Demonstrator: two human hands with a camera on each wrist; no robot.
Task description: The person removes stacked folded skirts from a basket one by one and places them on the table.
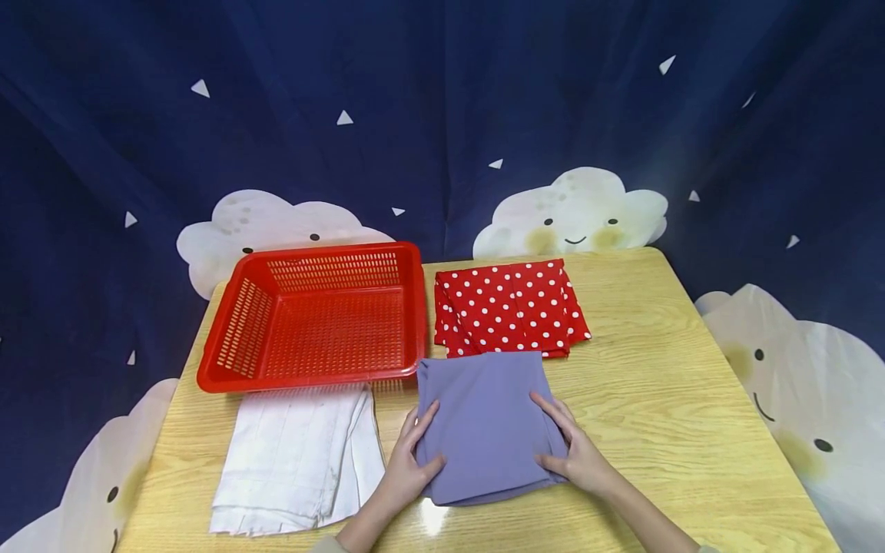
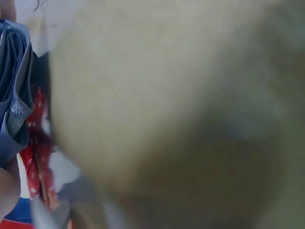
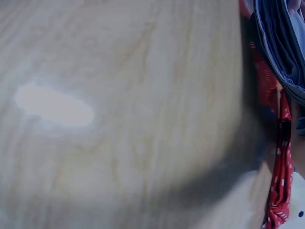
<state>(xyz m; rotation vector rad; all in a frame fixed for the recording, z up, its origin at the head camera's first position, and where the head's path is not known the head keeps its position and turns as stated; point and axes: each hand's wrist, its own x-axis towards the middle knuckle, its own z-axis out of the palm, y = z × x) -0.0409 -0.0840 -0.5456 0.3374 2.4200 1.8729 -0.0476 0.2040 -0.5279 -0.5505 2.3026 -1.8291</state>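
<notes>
A purple-grey cloth (image 1: 487, 430), folded into a thick square, lies between my two hands over the near middle of the table. My left hand (image 1: 409, 461) grips its left edge, thumb on top. On the opposite edge, my right hand (image 1: 579, 458) holds it the same way. Both wrist views show the stacked layers of the cloth (image 2: 14, 71) edge-on, with a stitched seam in the left one. Just beyond its far edge sits a folded red cloth with white dots (image 1: 512, 307).
A red plastic basket (image 1: 417, 307) with slotted sides stands at the back left, nothing inside it. In front of it a folded white cloth (image 1: 283, 453) lies on the wooden table (image 1: 691, 430). Behind hangs a dark blue curtain (image 1: 415, 61) with clouds.
</notes>
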